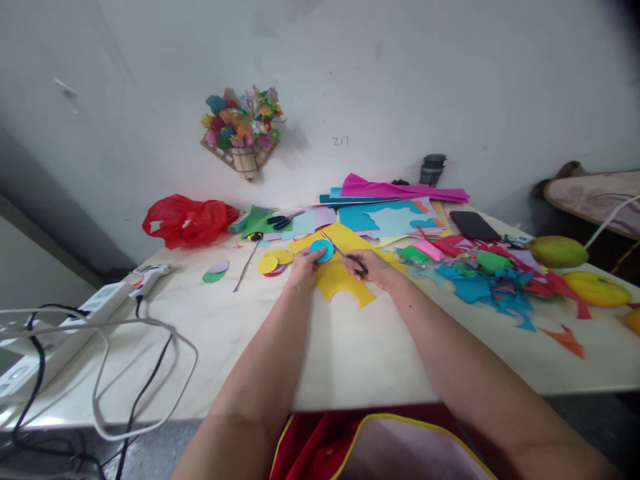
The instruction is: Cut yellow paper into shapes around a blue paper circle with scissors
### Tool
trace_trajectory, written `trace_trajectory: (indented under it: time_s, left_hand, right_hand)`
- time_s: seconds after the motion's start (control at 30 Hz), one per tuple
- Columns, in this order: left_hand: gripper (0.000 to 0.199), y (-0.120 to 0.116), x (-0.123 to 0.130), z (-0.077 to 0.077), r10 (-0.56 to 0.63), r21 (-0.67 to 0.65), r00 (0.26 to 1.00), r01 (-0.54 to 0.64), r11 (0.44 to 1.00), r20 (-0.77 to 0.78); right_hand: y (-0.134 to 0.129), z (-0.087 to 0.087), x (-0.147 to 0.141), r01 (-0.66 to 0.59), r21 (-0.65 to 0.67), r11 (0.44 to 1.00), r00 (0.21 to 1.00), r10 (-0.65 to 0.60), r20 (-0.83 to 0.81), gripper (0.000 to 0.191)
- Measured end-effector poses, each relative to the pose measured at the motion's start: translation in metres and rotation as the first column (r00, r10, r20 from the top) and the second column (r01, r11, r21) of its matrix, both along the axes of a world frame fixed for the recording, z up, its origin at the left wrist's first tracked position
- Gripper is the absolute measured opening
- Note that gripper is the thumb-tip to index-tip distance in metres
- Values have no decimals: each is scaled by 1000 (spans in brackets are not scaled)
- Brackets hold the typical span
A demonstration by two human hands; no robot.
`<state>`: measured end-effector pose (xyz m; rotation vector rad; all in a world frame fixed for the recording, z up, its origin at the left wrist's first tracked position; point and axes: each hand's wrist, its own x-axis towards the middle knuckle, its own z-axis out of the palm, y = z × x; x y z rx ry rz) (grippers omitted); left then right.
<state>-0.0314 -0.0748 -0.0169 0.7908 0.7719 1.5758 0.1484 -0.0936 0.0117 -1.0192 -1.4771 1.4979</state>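
My left hand (304, 267) pinches a round blue paper disc (323, 250) between thumb and fingers. Close on its right, my right hand (371, 267) is closed round the dark handles of a pair of scissors (343, 252), whose blades point up and left beside the disc. Under both hands lies a yellow sheet (343, 283) with curved cut-outs along its edge. Yellow discs (267, 264) overlap with reddish ones left of my left hand. Farther left, a lilac disc (219, 267) partly covers a green disc (213, 277).
A red plastic bag (187, 220), coloured sheets (385, 217) and a second pair of scissors (283, 220) lie at the back. Paper scraps (480, 283), a dark phone (474, 225) and mangoes (557, 251) are at right. Cables and a power strip (95, 307) occupy the left.
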Motion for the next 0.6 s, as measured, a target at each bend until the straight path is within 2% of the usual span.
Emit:
trace_trajectory:
  time_s: [0.3,0.43,0.6]
  left_hand:
    - [34,2,-2,-3,-37,-7,998,37,999,-45]
    - [31,0,-1,-1,-53,-5,998,52,999,-43]
    - [37,1,-2,-1,-39,-5,999,39,999,-30]
  right_hand:
    - [-7,11,2,-15,-37,999,1000,16,18,35]
    - [-3,5,3,-5,-21,1000,1000,6,18,37]
    - [5,-4,4,-20,6,1000,1000,20,7,41]
